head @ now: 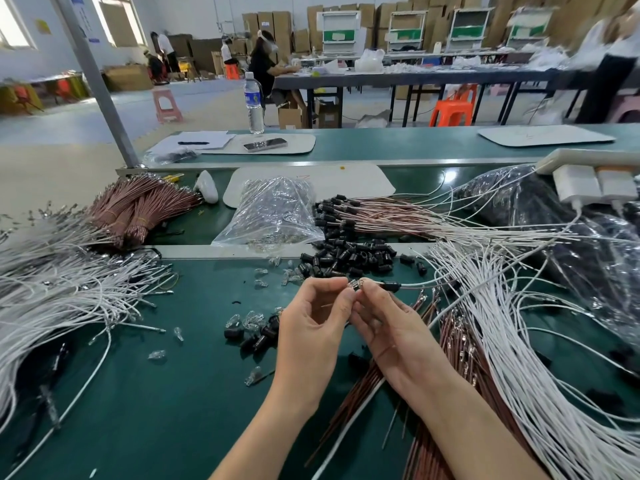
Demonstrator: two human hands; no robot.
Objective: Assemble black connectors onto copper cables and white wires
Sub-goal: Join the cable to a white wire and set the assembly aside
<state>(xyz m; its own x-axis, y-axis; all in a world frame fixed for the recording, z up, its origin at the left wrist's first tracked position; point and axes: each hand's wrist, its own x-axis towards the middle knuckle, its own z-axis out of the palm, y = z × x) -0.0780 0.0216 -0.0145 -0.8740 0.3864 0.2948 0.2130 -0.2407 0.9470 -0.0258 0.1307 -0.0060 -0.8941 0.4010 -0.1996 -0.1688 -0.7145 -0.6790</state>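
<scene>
My left hand (pixel 313 318) and my right hand (pixel 388 327) meet above the green bench. Between their fingertips sits a small clear bulb (pixel 354 284). My right hand pinches the end of a white wire that carries a black connector (pixel 390 285) just to its right. A pile of loose black connectors (pixel 349 259) lies right behind my hands. Loose white wires (pixel 512 341) fan out on the right, and copper cables (pixel 450 344) lie under my right forearm. Finished cables with black connectors (pixel 349 211) lie farther back.
More white wires (pixel 62 292) cover the left, with bundled copper cables (pixel 138 209) behind them. A clear bag of bulbs (pixel 273 213) sits at centre back. Loose clear bulbs (pixel 242 320) dot the bench. A dark plastic bag (pixel 540 209), a power strip (pixel 588 181), and a water bottle (pixel 254 103) stand farther off.
</scene>
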